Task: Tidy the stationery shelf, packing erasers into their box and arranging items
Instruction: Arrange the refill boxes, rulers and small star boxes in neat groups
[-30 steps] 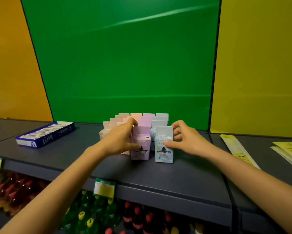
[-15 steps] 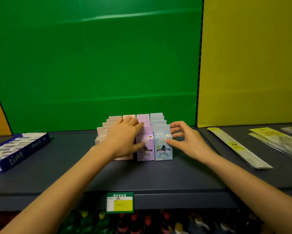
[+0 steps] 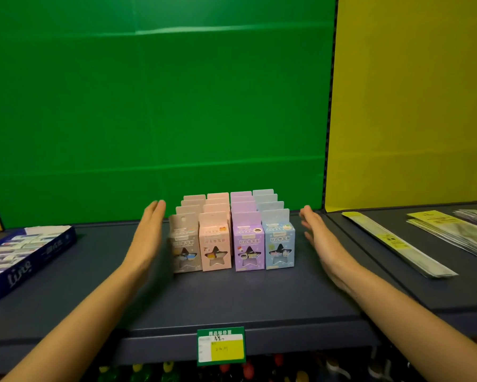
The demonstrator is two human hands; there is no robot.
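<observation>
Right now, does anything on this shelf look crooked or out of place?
Only a small thing: a narrow gap separates the pink front box from the purple front box, while the other columns stand close together. The left hand and right hand are open beside the block, apparently touching nothing.

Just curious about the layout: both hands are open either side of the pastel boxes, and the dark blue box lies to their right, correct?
Not quite: the head view shows the dark blue box to the left of the pastel boxes. The left hand and right hand are open beside them.
</observation>
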